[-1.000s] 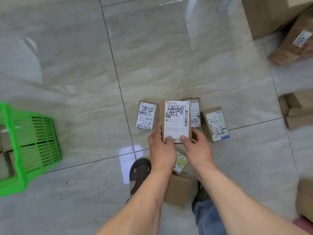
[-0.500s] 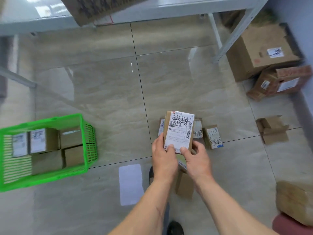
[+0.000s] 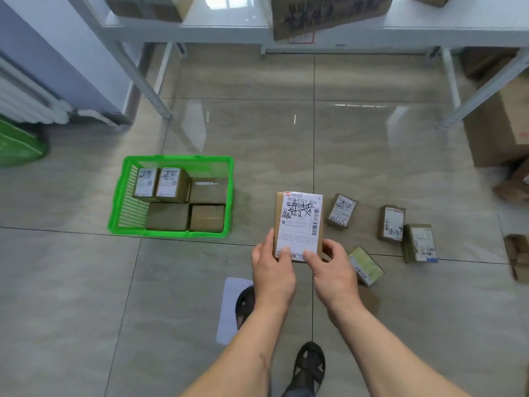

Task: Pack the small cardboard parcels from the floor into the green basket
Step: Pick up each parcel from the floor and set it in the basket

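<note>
- Nearest the camera, a dark sandal [image 3: 307,368] stood on the tiled floor [image 3: 86,296], and a second sandalled foot [image 3: 245,306] rested on a white sheet of paper [image 3: 229,310] just ahead of it.
- The left hand [image 3: 273,275] gripped the lower left corner of a small parcel [image 3: 299,226], thumb pressed on its white label near the bottom edge, the other fingers curled behind it out of sight.
- The right hand [image 3: 333,272] held the lower right corner the same way, thumb on the label face, fingers wrapped round the right edge.
- The parcel was held clear of the floor, label up, its long side pointing away from the person, most of it reaching beyond the fingertips.
- Just right of the right hand a parcel with a greenish label [image 3: 366,266] lay on the floor.
- Farther right and ahead lay three more labelled parcels [image 3: 342,210], [image 3: 392,224], [image 3: 419,243], apart from one another.
- The green basket [image 3: 126,202] stood on the floor to the left of the held parcel, well apart from it, with several cardboard parcels [image 3: 207,217] packed inside.
- Farthest off, white shelf legs [image 3: 143,81] met the floor, and large cartons [image 3: 498,130] stood at the right.
</note>
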